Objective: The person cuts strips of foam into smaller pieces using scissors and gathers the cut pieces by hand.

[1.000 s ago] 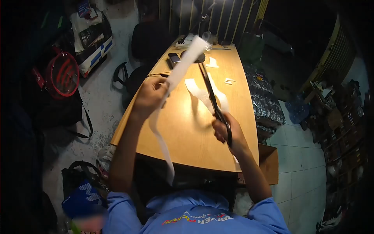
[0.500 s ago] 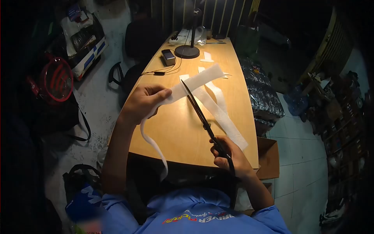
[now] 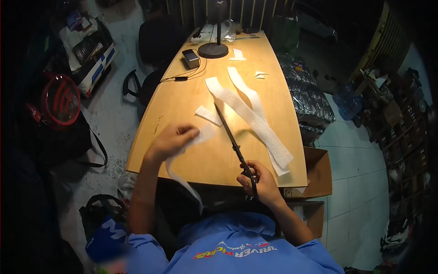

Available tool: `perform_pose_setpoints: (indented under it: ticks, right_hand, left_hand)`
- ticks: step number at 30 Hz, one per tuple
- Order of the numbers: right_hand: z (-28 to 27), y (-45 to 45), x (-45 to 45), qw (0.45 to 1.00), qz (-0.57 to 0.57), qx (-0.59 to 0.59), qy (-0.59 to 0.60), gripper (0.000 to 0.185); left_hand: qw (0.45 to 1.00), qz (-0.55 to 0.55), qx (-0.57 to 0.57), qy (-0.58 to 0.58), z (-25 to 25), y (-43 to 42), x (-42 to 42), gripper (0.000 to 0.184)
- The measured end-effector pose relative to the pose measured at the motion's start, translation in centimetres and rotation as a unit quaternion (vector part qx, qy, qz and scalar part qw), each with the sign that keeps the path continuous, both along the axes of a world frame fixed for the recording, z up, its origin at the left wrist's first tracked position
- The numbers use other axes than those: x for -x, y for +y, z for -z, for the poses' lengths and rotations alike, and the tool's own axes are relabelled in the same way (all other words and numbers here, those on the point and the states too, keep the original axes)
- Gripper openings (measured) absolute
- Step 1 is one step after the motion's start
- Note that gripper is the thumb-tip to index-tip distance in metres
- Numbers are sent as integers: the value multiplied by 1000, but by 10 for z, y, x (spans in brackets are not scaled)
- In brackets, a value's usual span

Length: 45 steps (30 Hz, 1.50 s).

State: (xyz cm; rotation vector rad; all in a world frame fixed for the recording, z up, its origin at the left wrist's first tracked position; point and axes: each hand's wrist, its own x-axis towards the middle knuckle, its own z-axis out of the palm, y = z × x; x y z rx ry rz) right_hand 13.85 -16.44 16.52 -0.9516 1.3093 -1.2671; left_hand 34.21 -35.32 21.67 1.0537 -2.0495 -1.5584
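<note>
My left hand (image 3: 172,140) pinches a white foam-like strip (image 3: 185,183) near its short upper end, while the long tail hangs over the table's front edge. Black-handled scissors (image 3: 232,139) are in my right hand (image 3: 260,182), blades pointing away and looking closed. A short cut piece (image 3: 208,115) of the same white material lies left of the blade tips. Two longer white strips (image 3: 255,123) rest on the table to the right of the scissors, one crossing over the other.
The wooden table (image 3: 157,123) carries a black lamp base (image 3: 213,50), a small dark device (image 3: 190,59) with a cable, and small white scraps (image 3: 237,55). Cardboard boxes (image 3: 319,171) stand by its right front corner. A dark chair (image 3: 155,86) is at its left.
The end of the held strip was cut off and now lies on the table. The scissor blades have come away from the strip, and my left hand has moved down.
</note>
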Motion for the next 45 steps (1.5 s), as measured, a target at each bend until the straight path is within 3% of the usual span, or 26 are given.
perform_pose_setpoints:
  ticks: [2, 4, 9, 12, 13, 16, 20, 24, 29, 32, 37, 45]
  right_hand:
    - [1, -3, 0, 999, 28, 18, 17, 49]
    - [-3, -13, 3, 998, 47, 33, 1, 50]
    - [-14, -31, -2, 988, 90, 120, -26, 40]
    - [-27, -38, 15, 977, 155, 149, -1, 40]
    - [-33, -40, 19, 967, 184, 176, 7, 39]
    - [-51, -40, 34, 956, 227, 186, 24, 41]
    - [-54, -29, 33, 958, 222, 177, 42, 42]
    - [-19, 9, 35, 982, 77, 175, 5, 61]
    - [1, 41, 23, 995, -91, 46, -21, 73]
    - [10, 36, 14, 993, -112, 38, 17, 75]
    - [-2, 16, 0, 989, -128, 58, -40, 63]
    - [6, 3, -10, 997, -68, 31, 20, 48]
  left_hand:
    - [981, 74, 173, 51, 29, 10, 3, 27]
    - [987, 122, 101, 29, 13, 38, 15, 33]
    - [984, 128, 102, 64, 6, 59, 32, 31]
    - [982, 168, -75, 38, 6, 47, 13, 27]
    - [983, 150, -85, 62, 6, 46, 6, 22]
    - [987, 106, -81, 84, -3, 42, -12, 19]
    - [993, 13, 20, 114, -20, 37, -16, 21]
    - [982, -49, 83, 165, -23, 16, -28, 22]
    - [975, -69, 82, 196, -25, 6, -35, 23]
    - [976, -45, 59, 203, -20, 6, -29, 23]
    - [987, -29, 15, 158, -9, 14, -23, 23]
    - [993, -16, -9, 113, 2, 7, -28, 27]
